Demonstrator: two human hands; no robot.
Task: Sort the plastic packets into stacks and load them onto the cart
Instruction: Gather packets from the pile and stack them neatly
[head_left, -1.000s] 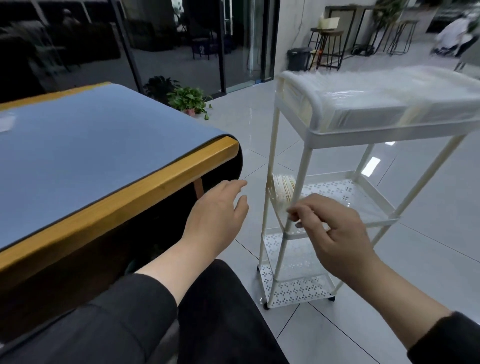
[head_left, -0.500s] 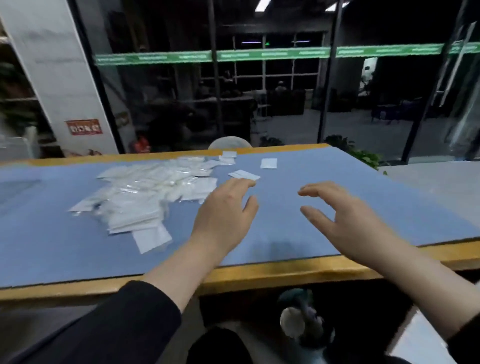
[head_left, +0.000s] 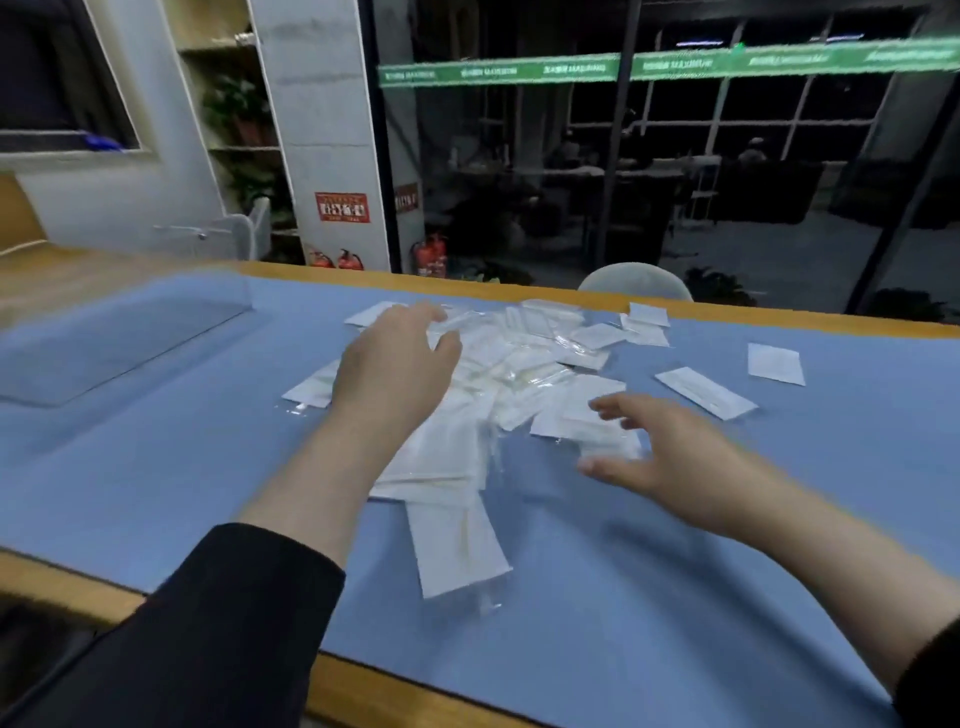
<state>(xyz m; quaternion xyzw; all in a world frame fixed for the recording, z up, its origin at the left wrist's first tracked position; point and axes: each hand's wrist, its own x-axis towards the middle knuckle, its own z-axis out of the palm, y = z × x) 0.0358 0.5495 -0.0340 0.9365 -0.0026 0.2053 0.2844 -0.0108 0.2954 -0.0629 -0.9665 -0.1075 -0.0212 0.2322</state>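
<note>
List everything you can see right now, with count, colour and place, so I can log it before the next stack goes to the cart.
Heap of plastic packets: too many to count, clear and white, middle of the mat.
Stray packets: a handful, white, on the mat right of the heap.
Mat: one, blue, covering the table.
Table: one, wood edge, under the mat.
Clear sheet: one, transparent, far left on the mat.
Chair back: one, pale, behind the table.
Fire extinguishers: about three, red, floor by the pillar.
Cart: not in view.
Left hand: open, over the heap's left side.
Right hand: open, blurred, at the heap's right edge.
</note>
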